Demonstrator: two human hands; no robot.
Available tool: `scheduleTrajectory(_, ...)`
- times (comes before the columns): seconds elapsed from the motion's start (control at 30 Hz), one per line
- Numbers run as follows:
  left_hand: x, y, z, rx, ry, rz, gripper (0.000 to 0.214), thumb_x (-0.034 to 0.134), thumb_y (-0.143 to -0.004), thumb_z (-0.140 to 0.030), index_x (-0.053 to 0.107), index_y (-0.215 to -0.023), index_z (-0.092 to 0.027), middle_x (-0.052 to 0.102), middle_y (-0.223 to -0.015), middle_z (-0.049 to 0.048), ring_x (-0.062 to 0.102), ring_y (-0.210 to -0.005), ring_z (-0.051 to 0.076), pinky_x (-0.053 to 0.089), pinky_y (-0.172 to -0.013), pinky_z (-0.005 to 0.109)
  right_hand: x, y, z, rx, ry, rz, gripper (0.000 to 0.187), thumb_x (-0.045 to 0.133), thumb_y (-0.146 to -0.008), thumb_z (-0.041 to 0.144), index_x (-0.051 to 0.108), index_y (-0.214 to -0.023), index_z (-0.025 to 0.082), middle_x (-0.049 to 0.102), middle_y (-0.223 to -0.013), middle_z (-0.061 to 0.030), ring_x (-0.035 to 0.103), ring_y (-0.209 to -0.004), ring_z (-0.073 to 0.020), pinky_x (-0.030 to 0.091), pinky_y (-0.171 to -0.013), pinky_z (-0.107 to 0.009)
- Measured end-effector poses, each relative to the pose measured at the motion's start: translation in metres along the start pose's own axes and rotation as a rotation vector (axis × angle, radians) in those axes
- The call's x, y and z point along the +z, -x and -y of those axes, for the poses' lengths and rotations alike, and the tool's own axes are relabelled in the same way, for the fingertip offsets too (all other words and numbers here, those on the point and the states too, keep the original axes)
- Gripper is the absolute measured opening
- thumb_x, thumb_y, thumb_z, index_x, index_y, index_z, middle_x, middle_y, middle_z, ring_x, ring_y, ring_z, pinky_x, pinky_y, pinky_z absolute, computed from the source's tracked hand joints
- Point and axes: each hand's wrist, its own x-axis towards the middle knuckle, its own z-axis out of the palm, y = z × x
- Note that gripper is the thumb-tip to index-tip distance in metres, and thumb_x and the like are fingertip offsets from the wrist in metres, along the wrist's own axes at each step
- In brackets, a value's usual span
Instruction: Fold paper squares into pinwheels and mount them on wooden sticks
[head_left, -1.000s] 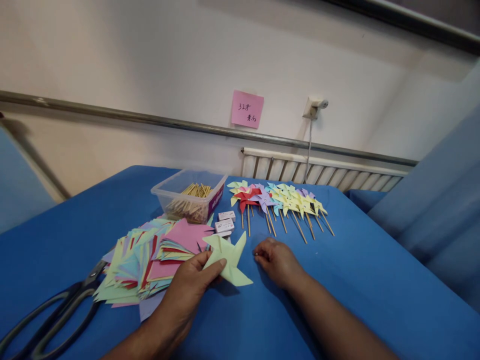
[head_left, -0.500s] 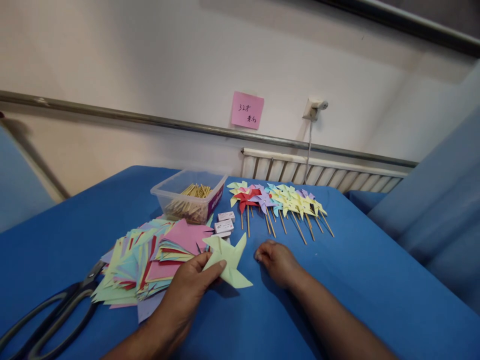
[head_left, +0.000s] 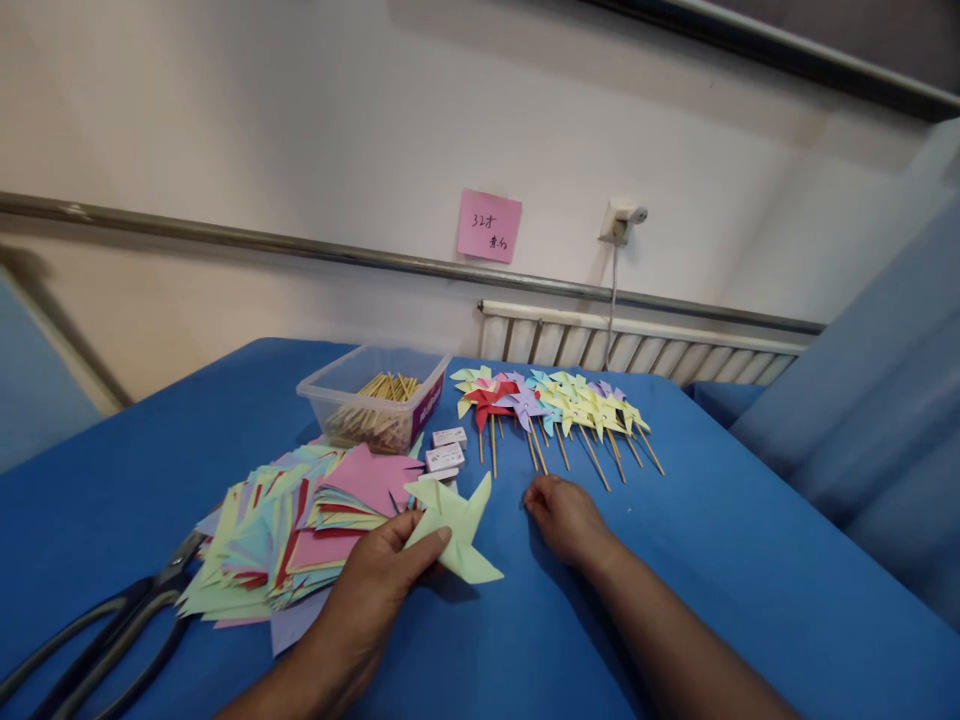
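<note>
A pale green paper pinwheel (head_left: 459, 530) is pinched at its centre by my left hand (head_left: 386, 570), thumb on top and fingers beneath. To the right of it, my right hand (head_left: 566, 520) is closed just above the blue table, its fingertips pressed together. Whatever those fingertips hold, if anything, is too small to name. Beside my left hand lies a pile of cut coloured paper sheets (head_left: 285, 530). Finished pinwheels on sticks (head_left: 555, 400) lie beyond my right hand.
A clear plastic box (head_left: 375, 395) of wooden sticks stands behind the paper pile. Small white boxes (head_left: 446, 455) sit beside it. Large black-handled scissors (head_left: 112, 630) rest at the left. A wall with a radiator (head_left: 555, 335) borders the blue table (head_left: 720, 560).
My right hand has shifted slightly to the right, away from the pinwheel. My left hand keeps its hold on the pinwheel. The camera view has moved a little.
</note>
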Motion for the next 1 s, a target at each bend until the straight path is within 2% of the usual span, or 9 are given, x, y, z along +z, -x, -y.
scheduleTrajectory(0.13, -0.001, -0.002, 0.002, -0.001, 0.018, 0.004, 0.026, 0.068, -0.058, -0.038, 0.068, -0.07, -0.014, 0.065, -0.059, 0.003, 0.061, -0.063, 0.022, 0.047, -0.062, 0.03, 0.001, 0.001, 0.0, 0.03, 0.008, -0.037, 0.018, 0.044, -0.083, 0.014, 0.06, -0.092, 0.018, 0.067, -0.088, -0.005, 0.059, -0.08, -0.0147, 0.036, -0.068, -0.021)
scheduleTrajectory(0.3, -0.002, -0.004, 0.006, -0.004, 0.054, 0.026, 0.024, 0.069, -0.06, -0.035, 0.068, -0.072, -0.015, 0.067, -0.064, 0.0036, 0.062, -0.064, 0.022, 0.048, -0.063, 0.03, 0.002, 0.001, 0.009, 0.028, 0.049, -0.025, 0.015, 0.051, -0.084, 0.03, 0.061, -0.082, 0.019, 0.067, -0.079, -0.0029, 0.059, -0.072, -0.0144, 0.034, -0.059, -0.021)
scheduleTrajectory(0.43, -0.003, -0.006, 0.011, -0.011, 0.055, 0.037, 0.023, 0.068, -0.061, -0.036, 0.067, -0.072, -0.015, 0.068, -0.065, 0.0034, 0.062, -0.064, 0.022, 0.048, -0.063, 0.03, 0.001, 0.002, 0.016, -0.005, 0.123, 0.008, 0.009, 0.055, -0.081, 0.022, 0.063, -0.08, 0.019, 0.067, -0.082, -0.0031, 0.06, -0.075, -0.0145, 0.035, -0.062, -0.022)
scheduleTrajectory(0.6, -0.002, -0.006, 0.014, -0.002, 0.09, 0.062, 0.026, 0.067, -0.063, -0.036, 0.068, -0.079, -0.015, 0.07, -0.072, 0.0046, 0.063, -0.067, 0.022, 0.048, -0.064, 0.03, -0.001, 0.007, 0.02, -0.027, 0.226, 0.028, 0.018, 0.047, -0.083, 0.015, 0.065, -0.081, 0.016, 0.065, -0.087, -0.0087, 0.06, -0.079, -0.0179, 0.035, -0.065, -0.025)
scheduleTrajectory(0.77, -0.004, -0.007, 0.016, 0.019, 0.083, 0.054, 0.026, 0.067, -0.065, -0.037, 0.067, -0.077, -0.014, 0.07, -0.071, 0.0046, 0.063, -0.068, 0.022, 0.048, -0.065, 0.03, -0.002, 0.009, 0.024, -0.041, 0.304, 0.036, 0.02, 0.045, -0.085, 0.015, 0.065, -0.082, 0.015, 0.063, -0.09, -0.0107, 0.06, -0.08, -0.0193, 0.037, -0.065, -0.027)
scheduleTrajectory(0.9, -0.005, -0.007, 0.016, 0.025, 0.084, 0.066, 0.026, 0.066, -0.066, -0.037, 0.066, -0.079, -0.014, 0.07, -0.072, 0.0044, 0.064, -0.067, 0.022, 0.048, -0.064, 0.031, -0.003, 0.009, 0.025, -0.017, 0.337, 0.01, 0.015, 0.049, -0.084, 0.017, 0.062, -0.091, 0.016, 0.063, -0.093, -0.0098, 0.061, -0.083, -0.0194, 0.039, -0.066, -0.026)
scheduleTrajectory(1.0, -0.004, -0.007, 0.016, 0.028, 0.079, 0.068, 0.026, 0.067, -0.066, -0.038, 0.067, -0.078, -0.015, 0.07, -0.073, 0.0041, 0.064, -0.068, 0.022, 0.048, -0.065, 0.03, -0.003, 0.009, 0.024, -0.018, 0.364, 0.009, 0.014, 0.049, -0.084, 0.019, 0.062, -0.088, 0.017, 0.063, -0.092, -0.0092, 0.061, -0.083, -0.0199, 0.039, -0.067, -0.027)
